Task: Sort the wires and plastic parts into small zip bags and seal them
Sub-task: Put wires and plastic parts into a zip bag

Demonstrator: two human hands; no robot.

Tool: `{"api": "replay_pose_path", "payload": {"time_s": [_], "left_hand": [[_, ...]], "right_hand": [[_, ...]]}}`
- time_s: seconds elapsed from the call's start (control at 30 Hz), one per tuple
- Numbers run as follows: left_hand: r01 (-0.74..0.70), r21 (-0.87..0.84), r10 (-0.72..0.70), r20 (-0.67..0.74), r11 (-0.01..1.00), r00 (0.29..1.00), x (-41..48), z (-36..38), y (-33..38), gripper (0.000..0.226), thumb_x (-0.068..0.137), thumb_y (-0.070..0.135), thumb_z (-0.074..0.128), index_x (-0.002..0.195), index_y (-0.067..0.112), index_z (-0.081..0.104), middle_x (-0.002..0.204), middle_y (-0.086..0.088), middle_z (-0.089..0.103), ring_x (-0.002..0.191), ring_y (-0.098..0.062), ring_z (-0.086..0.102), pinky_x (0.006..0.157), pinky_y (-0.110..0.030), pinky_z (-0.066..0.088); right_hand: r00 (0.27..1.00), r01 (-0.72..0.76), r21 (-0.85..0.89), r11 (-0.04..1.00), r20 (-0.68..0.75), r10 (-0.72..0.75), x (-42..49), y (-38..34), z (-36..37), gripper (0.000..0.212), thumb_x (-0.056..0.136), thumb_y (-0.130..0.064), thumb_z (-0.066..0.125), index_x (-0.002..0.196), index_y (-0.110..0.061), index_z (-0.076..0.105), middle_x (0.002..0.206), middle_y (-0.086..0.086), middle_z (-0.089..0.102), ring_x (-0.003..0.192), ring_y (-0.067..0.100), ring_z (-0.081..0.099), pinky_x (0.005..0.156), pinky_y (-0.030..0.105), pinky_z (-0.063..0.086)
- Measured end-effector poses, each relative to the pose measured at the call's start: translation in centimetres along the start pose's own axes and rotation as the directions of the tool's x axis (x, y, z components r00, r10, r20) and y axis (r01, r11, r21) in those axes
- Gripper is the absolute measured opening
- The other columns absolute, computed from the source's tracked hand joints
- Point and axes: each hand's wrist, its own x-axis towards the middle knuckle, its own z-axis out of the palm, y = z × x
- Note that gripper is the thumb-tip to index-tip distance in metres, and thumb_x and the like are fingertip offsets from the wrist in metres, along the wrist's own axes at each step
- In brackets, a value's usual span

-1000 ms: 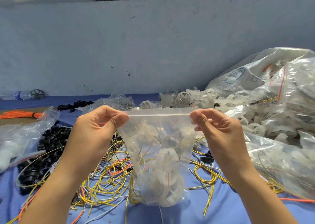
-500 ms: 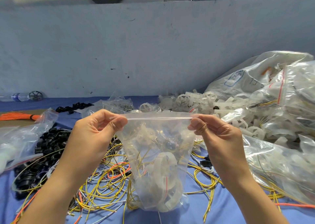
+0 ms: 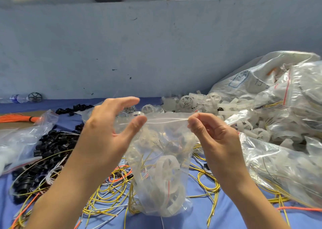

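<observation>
A clear zip bag (image 3: pixel 162 159), filled with white plastic wheels and thin wires, is held upright over the blue counter (image 3: pixel 200 216), its bottom set down among loose yellow wires (image 3: pixel 108 194). Its top right corner is pinched by the curled fingers (image 3: pixel 197 127) of the right hand (image 3: pixel 214 138). The left hand (image 3: pixel 108 134) is spread wide and nothing is gripped by it; its thumb lies at the seal's left end. Black plastic rings (image 3: pixel 47 147) are heaped at the left.

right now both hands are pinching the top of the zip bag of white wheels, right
Not both. The head view shows only the right hand pinching the top of the zip bag of white wheels; the left hand is open beside it.
</observation>
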Motion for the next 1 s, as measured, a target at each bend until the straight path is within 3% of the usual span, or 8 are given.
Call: {"api": "replay_pose_path", "payload": {"time_s": [0.13,0.23,0.33,0.53,0.7,0.9,1.0], "left_hand": [[-0.204,0.200,0.186,0.106,0.958,0.977,0.1,1.5,2.7,0.044,0.088,0.052,0.054,0.127,0.030,0.059,0.121,0.018,0.058,0.117,-0.008,0.049,0.100,-0.033,0.039],[-0.242,0.256,0.207,0.155,0.936,0.966,0.1,2.4,3.4,0.031,0.090,0.044,0.054,0.111,0.026,0.067,0.104,0.013,0.068,0.099,-0.017,0.060,0.097,-0.044,0.042],[-0.258,0.280,0.224,0.147,0.925,0.963,0.1,2.9,3.7,0.022,0.093,0.040,0.053,0.097,0.027,0.069,0.089,0.013,0.068,0.084,-0.016,0.062,0.090,-0.041,0.045],[-0.289,0.327,0.253,0.149,0.900,0.956,0.1,3.3,4.4,0.022,0.096,0.038,0.050,0.095,0.027,0.069,0.084,0.010,0.068,0.079,-0.019,0.063,0.082,-0.039,0.048],[-0.197,0.200,0.166,0.159,0.960,0.973,-0.2,2.9,4.7,0.029,0.094,0.046,0.043,0.100,0.033,0.068,0.091,0.016,0.070,0.086,-0.015,0.065,0.078,-0.040,0.050],[-0.134,0.131,0.119,0.111,0.982,0.987,-0.3,2.6,4.6,0.027,0.095,0.050,0.047,0.090,0.030,0.065,0.082,0.015,0.067,0.081,-0.014,0.065,0.073,-0.042,0.050],[-0.105,0.082,0.092,0.145,0.991,0.985,-0.2,2.6,4.6,0.026,0.090,0.051,0.048,0.088,0.031,0.065,0.079,0.017,0.066,0.080,-0.004,0.062,0.076,-0.029,0.047]], "right_hand": [[0.996,0.068,-0.071,0.995,0.056,-0.064,-0.1,-0.2,0.7,0.006,0.090,-0.031,0.065,0.086,-0.028,0.070,0.078,-0.017,0.068,0.071,0.003,0.061,0.069,0.013,0.045],[0.993,0.096,-0.070,0.993,0.076,-0.091,-0.2,-0.2,0.9,0.006,0.089,-0.032,0.065,0.087,-0.029,0.070,0.077,-0.019,0.067,0.068,0.002,0.060,0.067,0.011,0.044],[0.993,0.079,-0.040,0.996,0.095,-0.075,-0.3,-0.2,1.0,0.006,0.087,-0.034,0.067,0.087,-0.030,0.071,0.077,-0.018,0.069,0.068,0.003,0.060,0.066,0.012,0.044],[0.993,0.055,0.005,0.998,0.106,-0.055,-0.3,-0.1,0.8,0.007,0.087,-0.038,0.068,0.087,-0.031,0.071,0.075,-0.016,0.068,0.066,0.005,0.057,0.063,0.013,0.043],[0.993,0.046,0.005,0.999,0.112,-0.046,-0.3,-0.3,0.9,0.008,0.087,-0.038,0.068,0.089,-0.031,0.072,0.078,-0.015,0.069,0.067,0.006,0.059,0.065,0.016,0.045],[0.991,0.043,0.006,0.999,0.129,-0.043,-0.5,-0.7,1.1,0.007,0.088,-0.037,0.067,0.089,-0.031,0.071,0.078,-0.016,0.068,0.068,0.007,0.057,0.065,0.018,0.043],[0.988,0.014,0.026,1.000,0.156,-0.018,-0.5,-0.8,1.0,0.009,0.088,-0.036,0.066,0.090,-0.028,0.070,0.077,-0.015,0.067,0.068,0.008,0.059,0.066,0.021,0.045]]}}
